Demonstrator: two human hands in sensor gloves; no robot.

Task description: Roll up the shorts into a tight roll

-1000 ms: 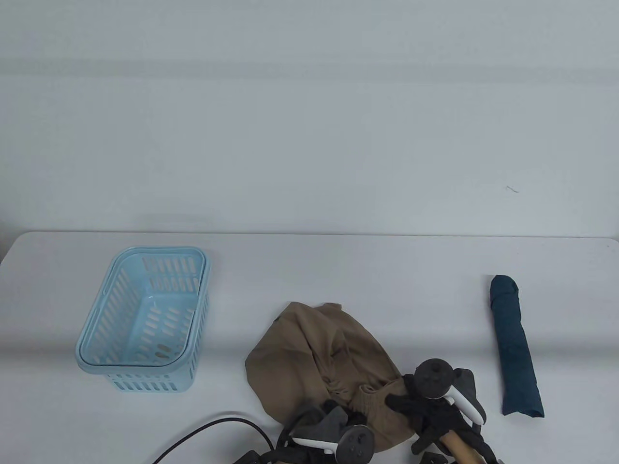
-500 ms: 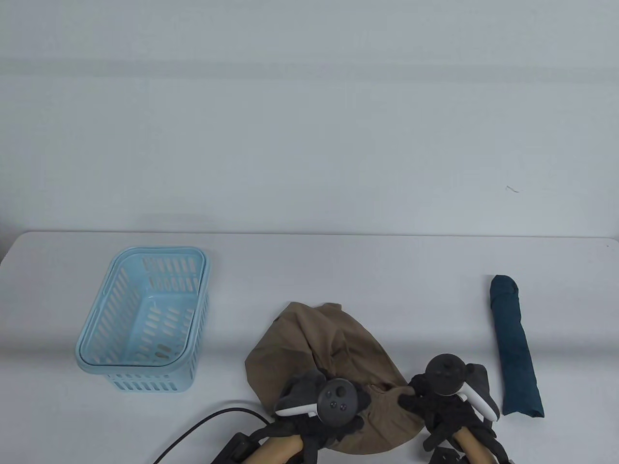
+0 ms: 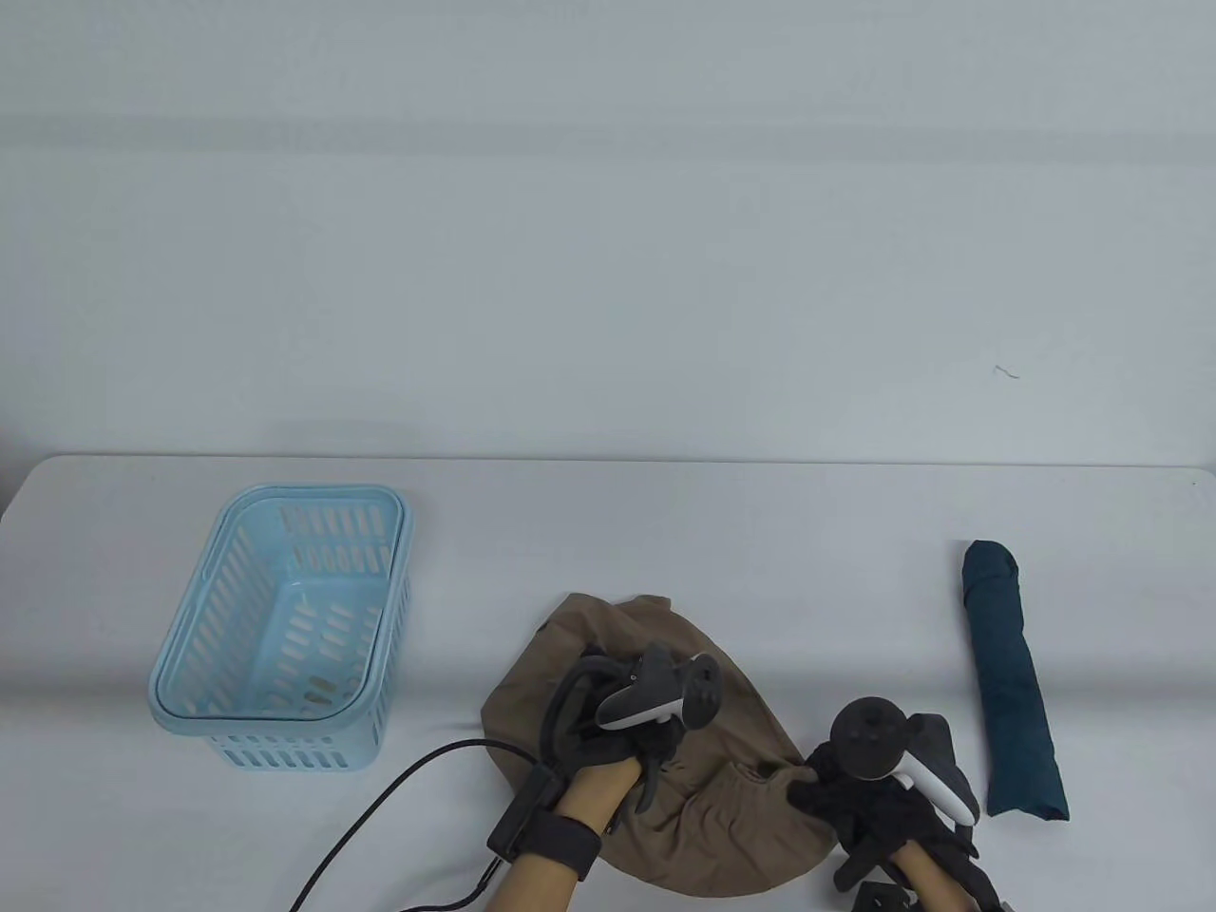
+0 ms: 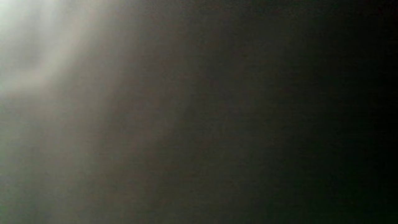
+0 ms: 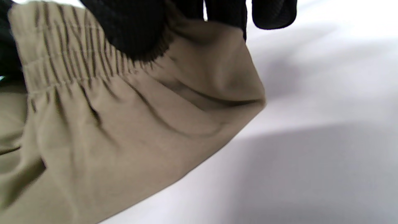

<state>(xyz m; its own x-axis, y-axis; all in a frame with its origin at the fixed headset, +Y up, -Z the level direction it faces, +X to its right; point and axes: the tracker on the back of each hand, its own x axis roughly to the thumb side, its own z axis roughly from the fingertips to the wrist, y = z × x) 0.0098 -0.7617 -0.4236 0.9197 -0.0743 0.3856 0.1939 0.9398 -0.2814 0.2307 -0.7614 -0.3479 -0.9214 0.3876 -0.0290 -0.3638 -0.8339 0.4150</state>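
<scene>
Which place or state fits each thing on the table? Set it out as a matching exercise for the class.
Things:
1. light blue slotted plastic basket
2. crumpled tan fabric shorts
3. dark teal rolled cloth
4. black cable

States:
A. rolled up, at the table's right side
B. held at the waistband by the right hand
C. trailing from the left wrist
D. standing open at the table's left side

Pairs: 1-D, 2-B, 3-A, 4-C

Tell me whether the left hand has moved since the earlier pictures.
Yes. In the table view the left hand has gone from the near table edge up onto the tan shorts, farther from the person; the blue basket sits as before.
</scene>
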